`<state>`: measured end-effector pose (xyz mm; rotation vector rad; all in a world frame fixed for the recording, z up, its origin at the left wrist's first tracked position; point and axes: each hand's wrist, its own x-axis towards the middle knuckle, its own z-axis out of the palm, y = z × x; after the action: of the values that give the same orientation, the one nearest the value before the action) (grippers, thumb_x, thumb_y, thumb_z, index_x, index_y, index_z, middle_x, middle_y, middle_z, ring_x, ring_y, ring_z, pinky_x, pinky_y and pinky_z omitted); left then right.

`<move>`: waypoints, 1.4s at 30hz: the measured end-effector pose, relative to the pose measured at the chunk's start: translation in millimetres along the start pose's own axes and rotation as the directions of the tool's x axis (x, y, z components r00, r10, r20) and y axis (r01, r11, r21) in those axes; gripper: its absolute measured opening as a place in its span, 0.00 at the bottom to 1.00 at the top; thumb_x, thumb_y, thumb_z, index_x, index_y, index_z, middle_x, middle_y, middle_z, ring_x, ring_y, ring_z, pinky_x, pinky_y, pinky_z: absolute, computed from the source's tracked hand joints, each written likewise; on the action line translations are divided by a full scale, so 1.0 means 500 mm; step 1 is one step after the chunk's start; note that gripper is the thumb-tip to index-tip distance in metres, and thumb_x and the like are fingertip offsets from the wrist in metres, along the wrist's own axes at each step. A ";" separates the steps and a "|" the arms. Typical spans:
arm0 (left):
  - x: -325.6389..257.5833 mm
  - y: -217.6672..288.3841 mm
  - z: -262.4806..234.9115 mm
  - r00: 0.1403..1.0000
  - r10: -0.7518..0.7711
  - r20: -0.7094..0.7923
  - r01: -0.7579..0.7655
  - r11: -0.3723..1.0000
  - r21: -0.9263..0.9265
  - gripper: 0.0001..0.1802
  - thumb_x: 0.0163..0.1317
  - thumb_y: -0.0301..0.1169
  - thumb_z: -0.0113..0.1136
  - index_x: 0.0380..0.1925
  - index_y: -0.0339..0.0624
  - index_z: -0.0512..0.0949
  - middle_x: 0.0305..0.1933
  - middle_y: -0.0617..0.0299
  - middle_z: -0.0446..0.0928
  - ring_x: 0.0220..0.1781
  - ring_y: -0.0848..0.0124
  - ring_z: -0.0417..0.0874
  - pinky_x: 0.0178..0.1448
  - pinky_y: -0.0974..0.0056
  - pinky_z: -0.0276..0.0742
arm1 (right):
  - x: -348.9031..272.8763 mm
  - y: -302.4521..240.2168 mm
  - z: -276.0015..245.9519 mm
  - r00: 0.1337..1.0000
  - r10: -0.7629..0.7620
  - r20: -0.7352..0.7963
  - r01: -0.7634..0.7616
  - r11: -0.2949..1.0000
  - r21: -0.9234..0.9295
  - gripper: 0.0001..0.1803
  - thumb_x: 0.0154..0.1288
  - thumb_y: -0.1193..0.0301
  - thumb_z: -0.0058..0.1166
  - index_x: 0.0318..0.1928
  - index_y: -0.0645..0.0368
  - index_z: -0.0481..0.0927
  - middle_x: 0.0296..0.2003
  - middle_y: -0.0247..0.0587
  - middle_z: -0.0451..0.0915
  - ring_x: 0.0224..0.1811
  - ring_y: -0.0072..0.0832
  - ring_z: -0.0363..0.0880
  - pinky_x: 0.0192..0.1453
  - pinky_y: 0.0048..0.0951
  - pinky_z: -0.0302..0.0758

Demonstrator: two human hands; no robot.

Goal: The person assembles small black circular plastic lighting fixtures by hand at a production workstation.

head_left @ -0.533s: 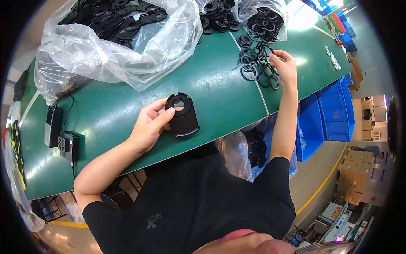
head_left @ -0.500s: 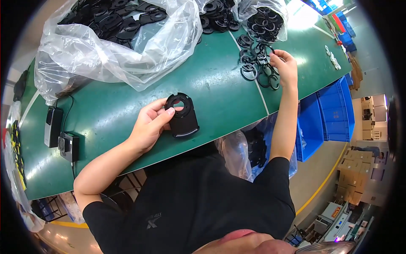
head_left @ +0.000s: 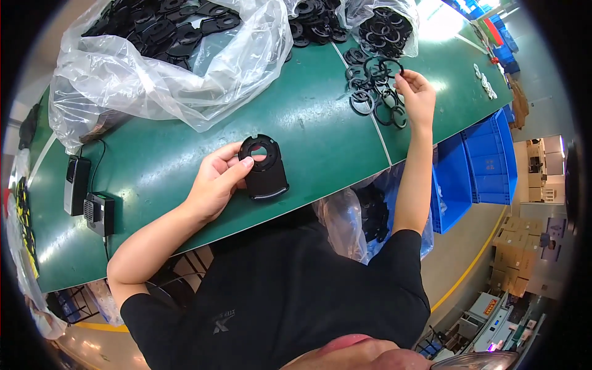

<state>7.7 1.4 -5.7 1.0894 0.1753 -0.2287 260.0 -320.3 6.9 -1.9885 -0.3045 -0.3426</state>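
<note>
My left hand [head_left: 214,180] grips a flat black plastic plate [head_left: 266,180] by its rounded end, thumb on top beside the round hole. That plate is held above the green table near its front edge. Over to the right, my right hand [head_left: 419,100] pinches a thin black ring [head_left: 401,65] between thumb and fingertips. A second ring overlaps it; whether the two are hooked together I cannot tell. Just left of and below these fingers lies a loose pile of black rings [head_left: 362,103] on the table.
A clear plastic bag [head_left: 166,92] of black plates lies at the back left; a smaller bag [head_left: 414,38] of rings stands behind the pile. Black round parts [head_left: 316,28] are heaped between them. Two corded black devices [head_left: 98,213] sit left. Blue crates [head_left: 490,163] stand beyond the right edge.
My right hand has lifted a ring slightly off the pile, and another ring has shifted up with it. My left hand and the plate have barely moved.
</note>
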 end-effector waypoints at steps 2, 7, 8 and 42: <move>0.001 0.000 -0.001 1.000 0.001 0.006 -0.001 1.000 0.004 0.20 0.63 0.32 0.54 0.53 0.34 0.68 0.43 0.59 0.79 0.37 0.78 0.78 0.39 0.72 0.73 | 0.001 -0.008 -0.003 0.986 0.158 0.048 -0.165 0.955 0.248 0.10 0.57 0.75 0.58 0.39 0.68 0.77 0.32 0.37 0.80 0.31 0.18 0.78 0.35 0.17 0.73; 0.003 -0.002 -0.010 1.000 -0.001 0.006 0.001 0.999 0.048 0.20 0.63 0.31 0.54 0.53 0.34 0.68 0.43 0.59 0.79 0.37 0.78 0.78 0.39 0.72 0.73 | -0.008 -0.017 -0.001 0.992 0.123 0.013 -0.124 0.987 0.099 0.10 0.56 0.76 0.58 0.38 0.69 0.77 0.30 0.37 0.80 0.28 0.19 0.78 0.32 0.17 0.73; 0.003 -0.001 -0.008 1.000 -0.001 0.005 0.000 0.999 0.047 0.20 0.63 0.31 0.54 0.53 0.34 0.68 0.43 0.59 0.79 0.37 0.78 0.78 0.39 0.72 0.73 | -0.013 -0.020 -0.001 0.999 0.036 -0.009 -0.037 0.995 -0.093 0.10 0.57 0.76 0.58 0.39 0.69 0.77 0.30 0.36 0.79 0.27 0.19 0.77 0.32 0.17 0.72; -0.001 0.009 0.003 0.999 -0.037 -0.012 0.036 0.993 -0.110 0.18 0.67 0.33 0.46 0.54 0.38 0.65 0.49 0.55 0.75 0.47 0.67 0.80 0.49 0.60 0.79 | -0.243 -0.229 0.189 0.683 -0.330 0.652 0.515 0.850 -0.111 0.29 0.43 0.72 0.65 0.50 0.65 0.73 0.43 0.49 0.75 0.47 0.45 0.70 0.52 0.37 0.69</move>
<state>8.5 2.0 -0.9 0.9796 0.2181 -0.2416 116.1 -194.1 18.3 -2.2638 -1.2254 -0.0054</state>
